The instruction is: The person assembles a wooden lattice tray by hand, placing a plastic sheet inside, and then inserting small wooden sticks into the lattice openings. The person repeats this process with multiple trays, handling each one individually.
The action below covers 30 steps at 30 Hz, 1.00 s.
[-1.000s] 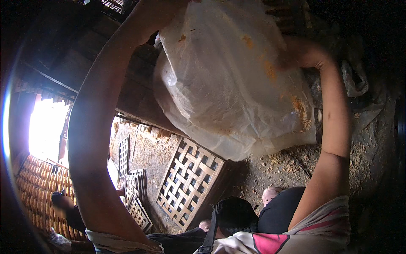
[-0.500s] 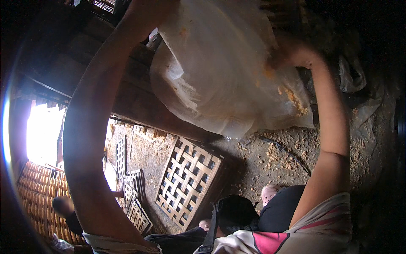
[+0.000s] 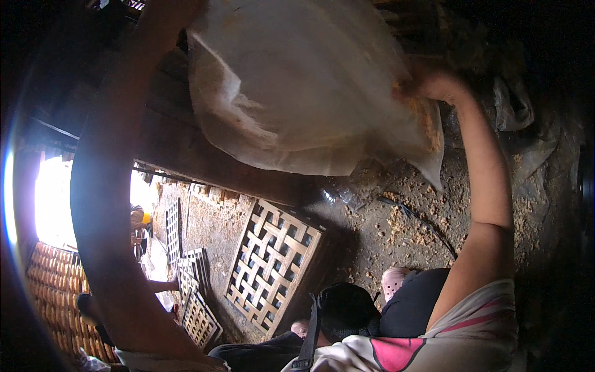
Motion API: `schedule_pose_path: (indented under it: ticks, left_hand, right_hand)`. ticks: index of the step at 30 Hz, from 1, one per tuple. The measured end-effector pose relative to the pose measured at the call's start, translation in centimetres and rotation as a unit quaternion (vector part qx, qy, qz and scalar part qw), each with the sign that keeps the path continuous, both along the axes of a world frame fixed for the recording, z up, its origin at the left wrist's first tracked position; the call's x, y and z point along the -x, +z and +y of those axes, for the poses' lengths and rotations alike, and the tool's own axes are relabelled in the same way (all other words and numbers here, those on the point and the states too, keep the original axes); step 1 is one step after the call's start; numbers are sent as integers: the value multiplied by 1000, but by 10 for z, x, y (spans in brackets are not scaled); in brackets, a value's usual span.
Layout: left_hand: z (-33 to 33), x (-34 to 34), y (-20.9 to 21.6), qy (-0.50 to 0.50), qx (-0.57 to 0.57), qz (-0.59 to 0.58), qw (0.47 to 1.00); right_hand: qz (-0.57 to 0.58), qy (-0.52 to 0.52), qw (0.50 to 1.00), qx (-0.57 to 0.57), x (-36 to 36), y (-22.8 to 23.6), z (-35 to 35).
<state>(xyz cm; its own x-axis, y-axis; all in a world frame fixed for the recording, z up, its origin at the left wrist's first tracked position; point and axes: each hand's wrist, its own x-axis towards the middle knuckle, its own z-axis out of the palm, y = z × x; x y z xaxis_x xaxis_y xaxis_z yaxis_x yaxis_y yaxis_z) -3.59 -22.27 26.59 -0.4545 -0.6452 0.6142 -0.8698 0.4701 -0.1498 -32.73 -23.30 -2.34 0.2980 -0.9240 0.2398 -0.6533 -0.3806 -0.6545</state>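
A large cloudy plastic sheet (image 3: pixel 297 93) hangs spread across the upper middle, with yellowish crumbs stuck near its right edge. My right hand (image 3: pixel 434 85) is closed on the right side of this sheet, its fingertips partly lost in shadow. On the other side my left forearm (image 3: pixel 111 180) reaches up to the top edge beside the sheet's upper left corner. The left hand itself is cut off by the picture's edge, so its hold does not show.
A woven slatted crate (image 3: pixel 273 260) stands below the sheet, with several lattice panels (image 3: pixel 197 310) to its left. Crumbs and a dark strap (image 3: pixel 421 223) lie on the floor (image 3: pixel 365 248). At far left are a wicker wall (image 3: pixel 52 291) and another person's arm (image 3: pixel 162 286).
The plastic sheet has shifted left and up, and its lower right corner now hangs as a point. My left arm has moved left; my right hand has stayed nearly in place.
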Motion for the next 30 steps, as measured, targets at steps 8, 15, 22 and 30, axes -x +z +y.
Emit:
schedule_pose_path:
  ticks: [8,15,22,30]
  left_hand:
    - [-8,-45,20,36,10,17,999]
    - [-7,-59,28,69,10,4,998]
    - [-3,-88,43,116,5,11,993]
    - [18,-123,32,202,-38,35,978]
  right_hand:
    - [-187,98,976,44,33,2,3]
    - [-106,52,990,82,-13,10,-11]
    - [-12,37,998,39,16,-7,6]
    - [-33,25,994,-104,75,-19,10]
